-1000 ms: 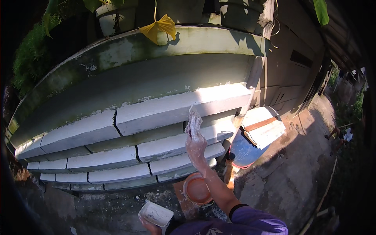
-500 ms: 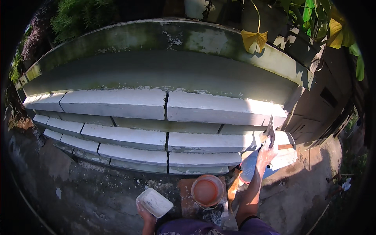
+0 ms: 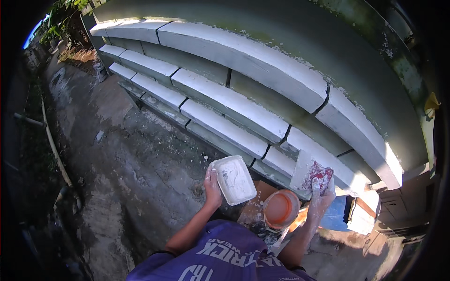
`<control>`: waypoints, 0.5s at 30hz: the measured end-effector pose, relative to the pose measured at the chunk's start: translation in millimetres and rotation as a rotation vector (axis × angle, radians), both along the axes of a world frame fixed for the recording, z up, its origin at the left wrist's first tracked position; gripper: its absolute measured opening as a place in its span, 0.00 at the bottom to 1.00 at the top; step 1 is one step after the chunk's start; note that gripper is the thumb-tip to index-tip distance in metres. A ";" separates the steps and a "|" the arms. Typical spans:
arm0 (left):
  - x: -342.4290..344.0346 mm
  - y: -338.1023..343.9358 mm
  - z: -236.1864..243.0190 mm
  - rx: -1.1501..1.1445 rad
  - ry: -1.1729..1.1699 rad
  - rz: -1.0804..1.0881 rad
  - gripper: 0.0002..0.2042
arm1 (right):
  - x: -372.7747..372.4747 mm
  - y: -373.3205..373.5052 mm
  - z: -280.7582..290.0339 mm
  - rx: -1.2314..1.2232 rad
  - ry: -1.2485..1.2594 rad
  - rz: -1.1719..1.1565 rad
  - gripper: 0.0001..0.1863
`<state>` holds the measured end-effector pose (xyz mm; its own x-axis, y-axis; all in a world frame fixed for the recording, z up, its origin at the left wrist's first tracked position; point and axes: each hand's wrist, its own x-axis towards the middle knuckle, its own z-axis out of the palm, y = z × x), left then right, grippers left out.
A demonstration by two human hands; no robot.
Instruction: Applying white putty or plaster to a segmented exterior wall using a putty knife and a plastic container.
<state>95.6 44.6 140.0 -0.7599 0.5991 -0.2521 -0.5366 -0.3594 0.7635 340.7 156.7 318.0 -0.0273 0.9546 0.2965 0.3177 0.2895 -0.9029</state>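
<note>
My left hand (image 3: 212,189) grips the side of a shallow white plastic tub (image 3: 250,177) that has white paste (image 3: 234,174) spread inside. In my right hand (image 3: 321,199) is a putty knife (image 3: 300,169) with a broad pale blade and a reddish grip smeared white. Its blade is in front of the lower white ledge (image 3: 311,150); whether it touches, I cannot tell. White smears coat the fingers and forearm of my right arm.
Long stepped white ledges (image 3: 225,133) with dark joints run along a mossy green wall (image 3: 300,28). Below my hands an orange-brown bucket (image 3: 296,206) stands by a brown board (image 3: 255,200). A blue round object (image 3: 335,215) lies at right. Stained concrete floor (image 3: 117,164) spreads left.
My view has swung left and tilted. The putty knife has come back from the ledges' right end, nearer the tub, its blade now broadside. My left hand has raised the tub toward the ledges.
</note>
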 end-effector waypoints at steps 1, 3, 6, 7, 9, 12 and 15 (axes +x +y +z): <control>-1.2 -0.7 -1.5 -0.024 -0.005 0.009 0.20 | -33.9 -18.1 6.8 -0.124 0.149 0.088 0.12; -5.6 3.6 -3.8 -0.013 0.002 -0.035 0.21 | -56.0 -28.3 -25.0 -0.280 0.164 0.106 0.11; -6.3 -1.9 -9.7 -0.090 0.127 -0.130 0.21 | -71.5 -53.3 -53.7 -0.343 0.053 0.111 0.10; -7.3 -2.1 -11.7 -0.112 0.211 -0.173 0.21 | -76.8 -60.3 -57.1 -0.262 -0.093 0.147 0.10; -4.7 -0.2 -21.0 -0.110 0.259 -0.230 0.20 | -85.5 -62.9 -69.9 -0.195 -0.270 0.164 0.11; 1.3 2.5 -23.2 -0.156 0.263 -0.342 0.19 | -90.5 -73.2 -84.0 -0.323 -0.344 0.036 0.10; 9.7 9.7 -37.8 -0.157 0.252 -0.452 0.19 | -89.0 -79.1 -93.4 -0.361 -0.373 0.011 0.10</control>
